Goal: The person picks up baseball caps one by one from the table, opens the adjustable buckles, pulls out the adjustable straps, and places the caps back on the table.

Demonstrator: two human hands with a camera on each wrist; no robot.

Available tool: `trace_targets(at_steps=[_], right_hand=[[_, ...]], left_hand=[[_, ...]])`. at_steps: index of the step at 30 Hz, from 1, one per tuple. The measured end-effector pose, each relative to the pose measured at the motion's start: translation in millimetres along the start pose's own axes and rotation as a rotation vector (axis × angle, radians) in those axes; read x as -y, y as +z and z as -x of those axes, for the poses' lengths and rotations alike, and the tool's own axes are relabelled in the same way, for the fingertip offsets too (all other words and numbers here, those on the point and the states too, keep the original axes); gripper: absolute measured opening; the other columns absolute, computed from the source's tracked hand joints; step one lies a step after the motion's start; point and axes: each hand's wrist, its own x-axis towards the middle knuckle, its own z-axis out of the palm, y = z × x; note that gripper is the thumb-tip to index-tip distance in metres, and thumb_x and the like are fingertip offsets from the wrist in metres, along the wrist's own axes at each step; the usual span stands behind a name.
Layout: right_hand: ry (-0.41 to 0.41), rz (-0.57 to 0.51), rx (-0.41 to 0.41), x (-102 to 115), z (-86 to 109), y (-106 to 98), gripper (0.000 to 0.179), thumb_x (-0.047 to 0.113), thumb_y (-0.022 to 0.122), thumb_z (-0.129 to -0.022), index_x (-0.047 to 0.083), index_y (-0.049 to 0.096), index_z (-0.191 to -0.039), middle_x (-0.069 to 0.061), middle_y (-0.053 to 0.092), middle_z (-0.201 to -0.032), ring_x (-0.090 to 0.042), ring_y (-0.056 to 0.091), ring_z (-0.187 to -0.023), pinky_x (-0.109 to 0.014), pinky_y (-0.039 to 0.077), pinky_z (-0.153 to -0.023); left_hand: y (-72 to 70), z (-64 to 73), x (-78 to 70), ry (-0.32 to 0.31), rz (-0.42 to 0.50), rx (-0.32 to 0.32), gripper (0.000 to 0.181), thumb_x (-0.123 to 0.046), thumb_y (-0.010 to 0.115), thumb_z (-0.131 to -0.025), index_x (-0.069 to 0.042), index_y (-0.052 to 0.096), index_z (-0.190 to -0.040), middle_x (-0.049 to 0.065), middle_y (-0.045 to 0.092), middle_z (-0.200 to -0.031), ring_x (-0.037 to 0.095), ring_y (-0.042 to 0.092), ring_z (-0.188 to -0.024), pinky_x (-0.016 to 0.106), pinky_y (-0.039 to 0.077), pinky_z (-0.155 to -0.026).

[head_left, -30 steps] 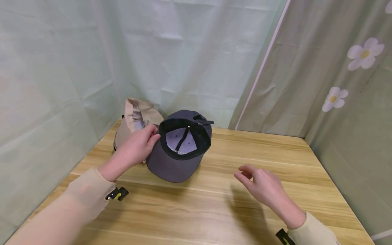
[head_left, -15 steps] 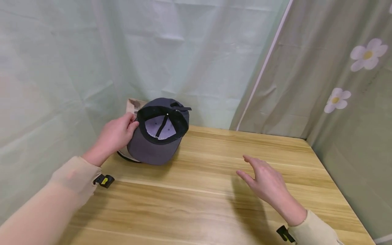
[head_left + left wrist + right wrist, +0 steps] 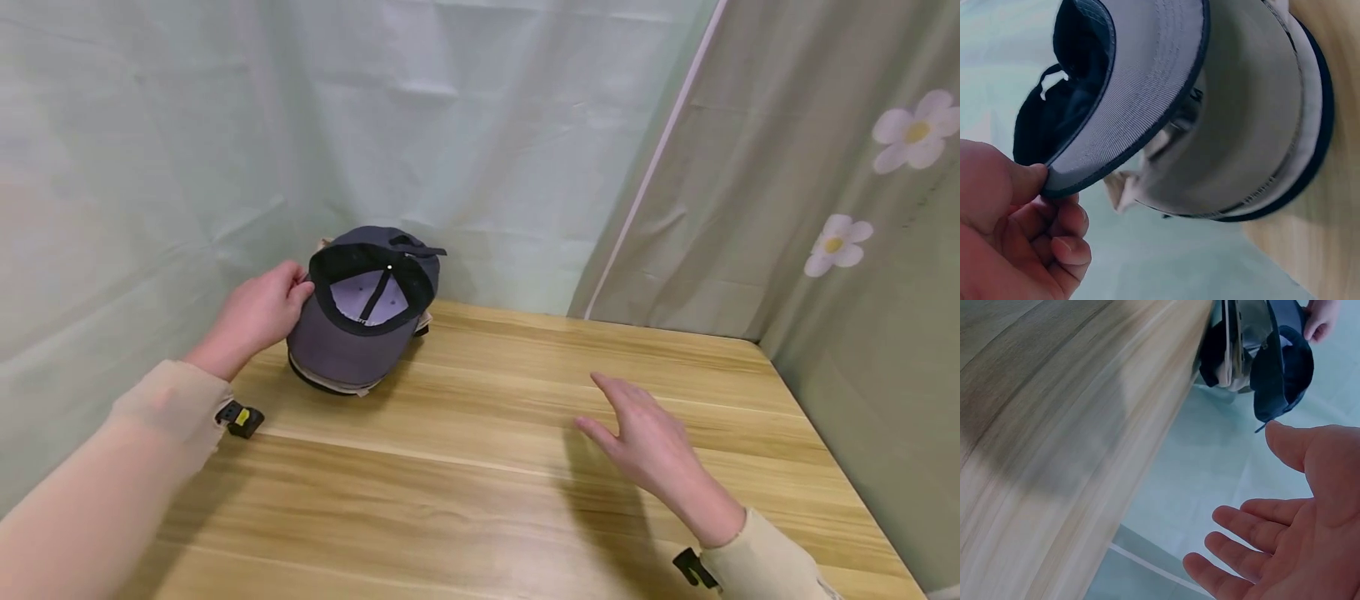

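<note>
My left hand (image 3: pixel 258 312) pinches the brim edge of a dark navy baseball cap (image 3: pixel 348 346), thumb on one side and curled fingers on the other. The cap is upside down, its lining facing up and its back strap at the far right. Under it, beige caps (image 3: pixel 1241 125) are stacked on the table; in the head view the navy cap hides most of them. The left wrist view shows a gap between the navy brim and the beige brim below. My right hand (image 3: pixel 648 442) is over the table at the right, fingers spread, holding nothing.
The wooden table (image 3: pixel 480 500) has a pale curtain (image 3: pixel 487 150) along its back and left. A grey-green curtain (image 3: pixel 750 167) with white flowers hangs at the right. The cap stack is in the far left corner.
My left hand has carried the navy cap left and back until it overlaps the beige caps. My right hand's fingers have spread wider, the hand staying in about the same place.
</note>
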Motion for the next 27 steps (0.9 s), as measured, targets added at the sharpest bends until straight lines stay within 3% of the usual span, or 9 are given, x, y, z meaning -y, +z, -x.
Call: trace_targets(at_steps=[7, 11, 20, 27], right_hand=[[0.005, -0.007, 0.031, 1, -1.7, 2, 0.075, 0.048, 0.074, -0.106, 0.007, 0.05, -0.164, -0.026, 0.056, -0.158, -0.05, 0.055, -0.143, -0.076, 0.051, -0.099], [-0.001, -0.012, 0.037, 0, -2.3, 3, 0.077, 0.046, 0.075, -0.106, 0.005, 0.047, -0.165, -0.027, 0.054, -0.16, -0.051, 0.053, -0.145, -0.075, 0.049, -0.103], [-0.106, 0.015, 0.028, 5, -10.9, 10, 0.085, 0.044, 0.077, -0.105, 0.0, 0.04, -0.168, -0.024, 0.045, -0.168, -0.046, 0.04, -0.157, -0.065, 0.037, -0.122], [-0.138, 0.011, 0.024, 8, -12.2, 12, 0.086, 0.041, 0.078, -0.105, -0.003, 0.038, -0.167, -0.026, 0.045, -0.168, -0.046, 0.04, -0.157, -0.063, 0.034, -0.124]], left_hand=[[14.6, -7.6, 18.0, 0.011, 0.007, 0.013, 0.019, -0.018, 0.055, -0.115, -0.002, 0.053, -0.105, 0.017, 0.056, -0.084, 0.041, 0.057, -0.079, 0.053, 0.041, -0.07], [22.9, -7.8, 23.2, -0.017, -0.016, 0.038, 0.021, -0.02, 0.055, -0.116, -0.002, 0.052, -0.105, 0.017, 0.056, -0.084, 0.042, 0.057, -0.078, 0.054, 0.042, -0.069], [34.8, -2.8, 23.9, -0.064, -0.075, 0.036, 0.023, -0.023, 0.056, -0.115, -0.002, 0.052, -0.106, 0.022, 0.06, -0.086, 0.046, 0.061, -0.079, 0.06, 0.047, -0.069], [40.0, 1.9, 20.2, -0.093, -0.095, 0.015, 0.026, -0.027, 0.055, -0.113, -0.004, 0.053, -0.101, 0.021, 0.059, -0.084, 0.044, 0.059, -0.078, 0.059, 0.046, -0.067]])
